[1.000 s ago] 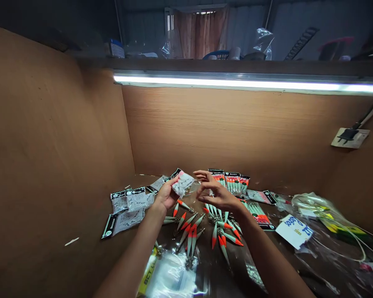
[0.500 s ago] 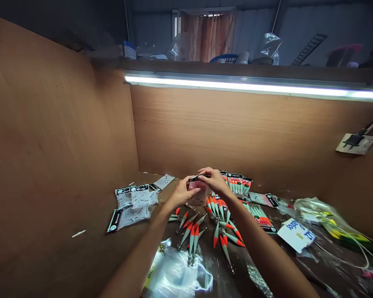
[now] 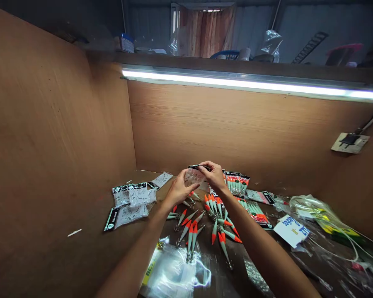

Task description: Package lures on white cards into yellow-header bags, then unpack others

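Note:
My right hand (image 3: 214,174) pinches the dark header edge of a small clear plastic packet (image 3: 194,176), held up above the table. My left hand (image 3: 178,189) is at the packet's left side, thumb spread away from the fingers; some fingertips are hidden behind the packet. Below both hands lie loose squid jigs with orange and pale green bodies, in a left group (image 3: 190,234) and a right group (image 3: 219,217). Their hooked ends show. Packets filled with similar jigs (image 3: 238,182) stand behind my right hand.
Several grey packets with black headers (image 3: 138,198) lie at the left. Clear bags (image 3: 174,269) spread at the front. To the right are a white card with blue writing (image 3: 291,231) and a heap of plastic wrap (image 3: 311,207). A wooden back wall (image 3: 230,128) rises behind.
The left thumb has spread away from the packet, and the packet has lifted slightly, uncovering more jigs beneath. The right hand keeps its pinch at the header. The view has shifted a little.

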`<state>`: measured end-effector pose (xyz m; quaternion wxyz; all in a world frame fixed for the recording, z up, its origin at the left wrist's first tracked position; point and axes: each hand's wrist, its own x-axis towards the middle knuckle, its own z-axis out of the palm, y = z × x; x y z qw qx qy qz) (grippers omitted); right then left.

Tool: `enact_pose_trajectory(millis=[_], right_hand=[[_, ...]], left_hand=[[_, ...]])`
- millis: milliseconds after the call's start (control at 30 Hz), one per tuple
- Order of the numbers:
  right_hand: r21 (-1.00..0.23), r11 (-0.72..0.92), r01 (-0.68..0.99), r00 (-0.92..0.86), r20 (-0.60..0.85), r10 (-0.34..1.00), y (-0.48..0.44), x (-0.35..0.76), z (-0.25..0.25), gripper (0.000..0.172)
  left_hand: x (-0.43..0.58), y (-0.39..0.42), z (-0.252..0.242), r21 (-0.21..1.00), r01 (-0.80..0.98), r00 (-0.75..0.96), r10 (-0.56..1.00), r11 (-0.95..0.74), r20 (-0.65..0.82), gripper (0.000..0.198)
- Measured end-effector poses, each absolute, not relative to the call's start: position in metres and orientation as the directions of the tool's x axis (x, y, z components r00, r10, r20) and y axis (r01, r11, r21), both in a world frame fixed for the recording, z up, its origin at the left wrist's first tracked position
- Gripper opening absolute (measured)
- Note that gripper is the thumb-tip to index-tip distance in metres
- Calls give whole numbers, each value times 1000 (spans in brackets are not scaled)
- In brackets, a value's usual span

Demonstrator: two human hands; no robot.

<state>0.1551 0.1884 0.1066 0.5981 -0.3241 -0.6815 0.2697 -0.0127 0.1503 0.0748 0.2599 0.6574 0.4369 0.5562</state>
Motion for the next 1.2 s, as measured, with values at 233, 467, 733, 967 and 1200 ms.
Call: enact_pose_trajectory(millis=[233, 467, 733, 967, 1200], right_hand=[[-690, 303, 657, -90, 327, 941, 195, 264, 94, 40], [-437, -318, 842, 304, -103, 947, 177, 407, 51, 16], [-406, -392, 825, 250, -360, 899, 167, 433, 11, 25], [-671, -321, 668, 112, -336, 935, 155, 423, 10, 40], [-910, -107, 401, 96, -75, 993, 147, 401, 66, 26]], left_hand=[[-105, 168, 78, 750, 647, -446, 730, -136, 517, 36], [-138, 175, 82, 578, 815, -471, 543, -33, 695, 95], [-74, 171, 95, 546, 769, -255, 623, -332, 739, 87], [-49, 157, 106, 542, 738, -195, 642, -402, 742, 75], [-1, 104, 132, 679, 320, 222, 750, -660, 624, 78]])
